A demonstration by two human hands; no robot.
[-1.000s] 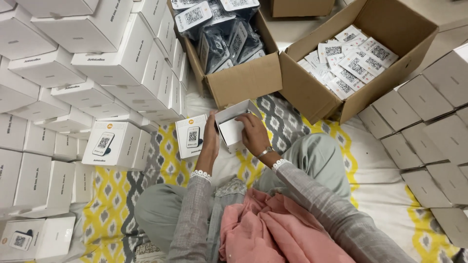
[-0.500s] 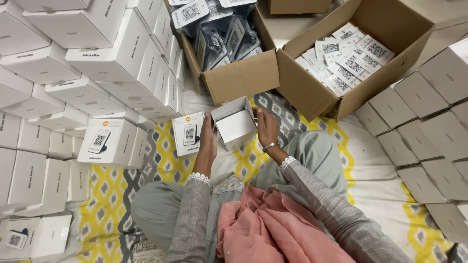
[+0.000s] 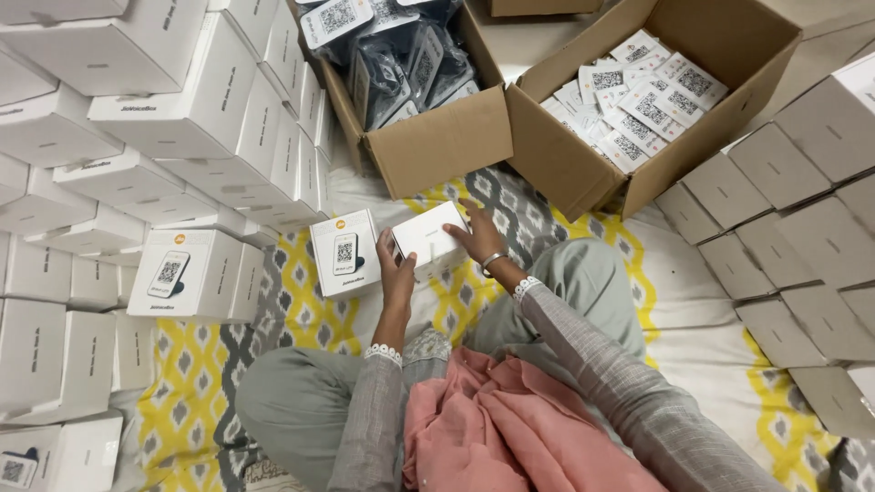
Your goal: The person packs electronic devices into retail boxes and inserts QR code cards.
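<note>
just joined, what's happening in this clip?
A person sits cross-legged on a yellow and grey patterned mat, holding a small white box in both hands: left hand on its near left side, right hand on its right edge. Another white box with a device picture stands just left of it. Ahead sit two open cartons, one of bagged dark devices, one of white code cards. Stacks of white boxes rise on the left and flat grey-topped boxes fill the right.
</note>
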